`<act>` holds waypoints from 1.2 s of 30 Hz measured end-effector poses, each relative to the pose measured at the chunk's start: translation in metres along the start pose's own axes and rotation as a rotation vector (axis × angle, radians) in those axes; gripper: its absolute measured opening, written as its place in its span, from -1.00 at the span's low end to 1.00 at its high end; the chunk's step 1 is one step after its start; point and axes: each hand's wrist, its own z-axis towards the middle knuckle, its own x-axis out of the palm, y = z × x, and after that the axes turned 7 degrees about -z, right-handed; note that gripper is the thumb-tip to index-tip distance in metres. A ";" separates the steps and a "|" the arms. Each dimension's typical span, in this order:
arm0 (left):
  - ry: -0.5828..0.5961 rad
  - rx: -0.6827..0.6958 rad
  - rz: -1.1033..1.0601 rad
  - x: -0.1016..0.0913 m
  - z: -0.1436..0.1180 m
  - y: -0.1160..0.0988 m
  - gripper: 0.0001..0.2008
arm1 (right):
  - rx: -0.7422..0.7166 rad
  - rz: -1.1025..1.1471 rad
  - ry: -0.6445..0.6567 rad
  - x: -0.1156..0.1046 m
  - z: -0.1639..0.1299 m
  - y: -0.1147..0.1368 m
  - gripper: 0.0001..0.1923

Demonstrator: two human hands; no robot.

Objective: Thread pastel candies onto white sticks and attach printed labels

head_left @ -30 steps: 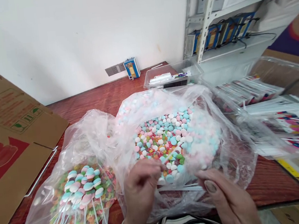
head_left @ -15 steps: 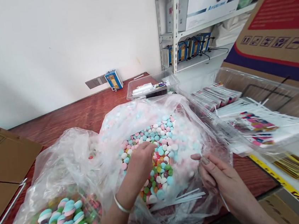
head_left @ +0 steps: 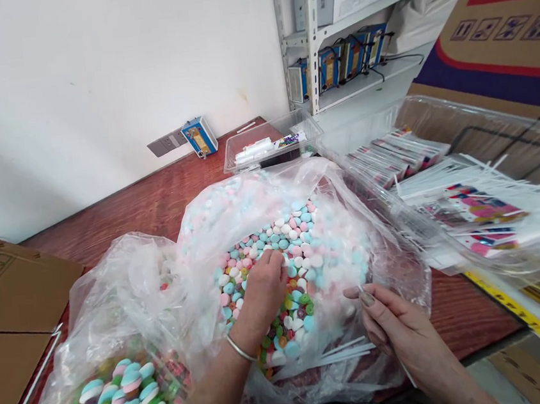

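My left hand [head_left: 265, 285], with a bangle at its wrist, is over the middle of an opened clear plastic bag [head_left: 245, 195] of loose candies. Its fingers are bent and pressed together among the pastel candies [head_left: 280, 230], their tips mostly hidden. Between the thumb and fingers of my right hand [head_left: 391, 321] is a thin white stick [head_left: 408, 374], its lower end showing below the palm. Several more white sticks [head_left: 346, 351] lie on the plastic nearby. At lower left, assembled candy lollipops [head_left: 121, 397] are piled on another clear bag [head_left: 128, 275] holding colourful candies.
To the right, a clear plastic tray [head_left: 433, 104] holds printed wrappers and white sticks. A smaller clear box [head_left: 229, 158] stands behind the bag. Cardboard boxes flank the table [head_left: 121, 211], a blue device [head_left: 200, 136] sits by the wall, and a metal shelf [head_left: 314, 43] stands behind.
My left hand has shifted slightly to the right over the candies. The right hand keeps its grip on the stick in nearly the same spot. The camera view has moved a little.
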 end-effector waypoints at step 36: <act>-0.118 -0.702 -1.585 -0.009 -0.030 -0.030 -0.60 | -0.339 -0.651 0.235 0.031 -0.003 0.036 -0.53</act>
